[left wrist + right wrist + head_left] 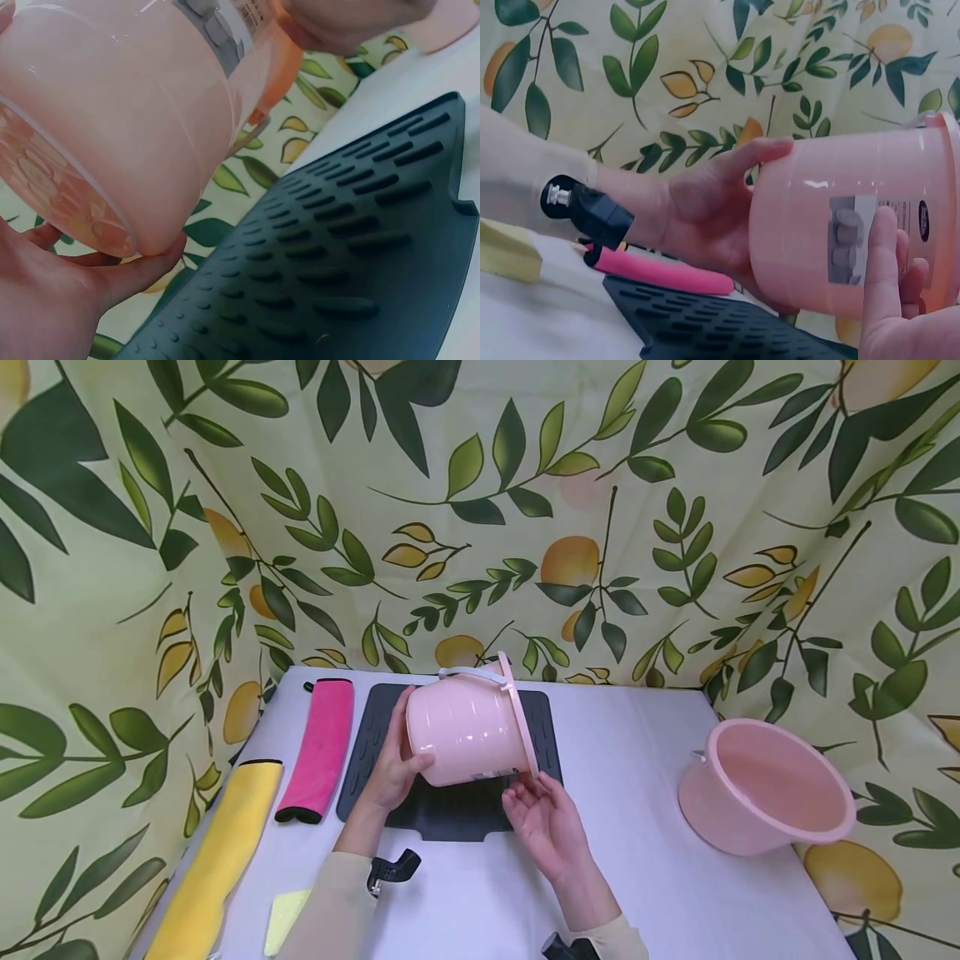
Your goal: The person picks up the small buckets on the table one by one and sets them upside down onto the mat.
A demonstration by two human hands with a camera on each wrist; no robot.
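Note:
A pale pink bucket (465, 727) is held tipped on its side above the dark mat (450, 814), its mouth facing right. My left hand (393, 777) grips it around the base, the thumb on the near side and the fingers behind. Below the rim, my right hand (547, 818) is palm up with loosely bent fingers, at the bucket's lower edge. A printed label (851, 240) shows on the bucket's side in the right wrist view, with right-hand fingers in front of it. The whitish handle (472, 673) lies along the top.
A second pink bucket (731, 810) stands tilted-looking at the table's right edge. On the left lie a magenta cloth sleeve (318, 747), a longer yellow one (217, 860) and a pale yellow pad (285, 922). Leaf-patterned curtain (480, 568) encloses the white table (637, 877).

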